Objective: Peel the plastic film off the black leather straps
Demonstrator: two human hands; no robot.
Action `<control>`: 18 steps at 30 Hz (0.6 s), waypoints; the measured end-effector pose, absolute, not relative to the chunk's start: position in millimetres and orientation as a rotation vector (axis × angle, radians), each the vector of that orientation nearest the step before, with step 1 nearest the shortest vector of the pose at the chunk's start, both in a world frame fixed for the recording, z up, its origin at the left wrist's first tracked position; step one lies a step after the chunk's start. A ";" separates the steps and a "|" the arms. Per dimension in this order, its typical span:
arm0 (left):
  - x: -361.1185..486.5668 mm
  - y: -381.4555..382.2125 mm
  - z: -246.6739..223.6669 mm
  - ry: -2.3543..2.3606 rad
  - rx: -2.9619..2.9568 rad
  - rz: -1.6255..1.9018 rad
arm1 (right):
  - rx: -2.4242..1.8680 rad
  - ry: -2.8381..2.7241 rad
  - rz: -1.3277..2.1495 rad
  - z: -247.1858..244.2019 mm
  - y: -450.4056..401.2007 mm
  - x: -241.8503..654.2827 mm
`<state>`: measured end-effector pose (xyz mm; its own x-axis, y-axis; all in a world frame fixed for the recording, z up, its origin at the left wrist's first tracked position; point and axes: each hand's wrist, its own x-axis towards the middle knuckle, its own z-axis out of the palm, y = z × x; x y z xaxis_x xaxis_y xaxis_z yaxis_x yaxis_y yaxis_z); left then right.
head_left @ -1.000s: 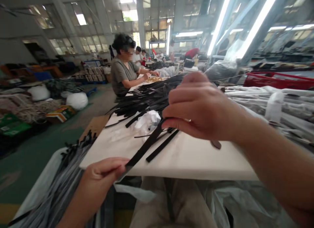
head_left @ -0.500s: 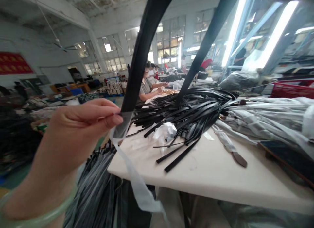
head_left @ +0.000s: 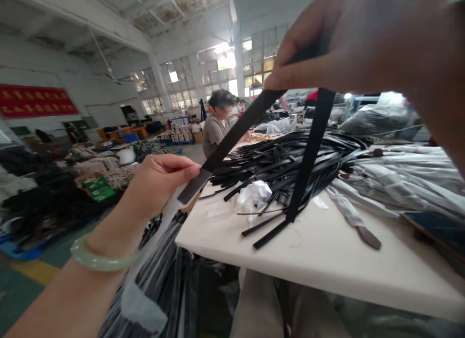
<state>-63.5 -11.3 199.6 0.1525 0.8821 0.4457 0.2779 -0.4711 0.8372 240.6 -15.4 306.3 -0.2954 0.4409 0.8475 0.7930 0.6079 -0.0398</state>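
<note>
A long black strap [head_left: 241, 132] stretches slantwise between my two hands. My left hand [head_left: 156, 183] is closed, thumb and fingers pinching the strap near its lower end. Around that end is a thin translucent white strip [head_left: 140, 304], whose loose tail hangs down past my wrist. Up at the right, my right hand [head_left: 356, 52] is closed on the strap higher along its length; some of its fingers are hidden. From there the strap's other part falls to the table. Beneath it lies a heap of black straps [head_left: 269, 156], with crumpled white wrapping [head_left: 254, 195] in front.
The pale table [head_left: 319, 260] has its corner near my left forearm. White-wrapped straps [head_left: 410, 173] and a dark phone-like slab [head_left: 436, 231] lie on its right side. More wrapped dark straps [head_left: 160, 275] hang below the left edge. A person [head_left: 218, 125] sits across.
My right hand has come into view at the upper right, gripping the strap. The stretch between my hands slants more to the right. The whole view has turned a little left.
</note>
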 end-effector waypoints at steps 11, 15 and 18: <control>-32.8 3.7 149.3 0.943 1.604 0.618 | -1.267 -2.178 0.104 232.3 25.0 269.1; -16.2 4.9 137.0 0.893 1.633 0.633 | -1.226 -2.284 0.338 208.6 12.7 256.2; -2.9 4.6 131.4 0.896 1.620 0.684 | -1.198 -2.359 0.376 194.0 -2.0 235.6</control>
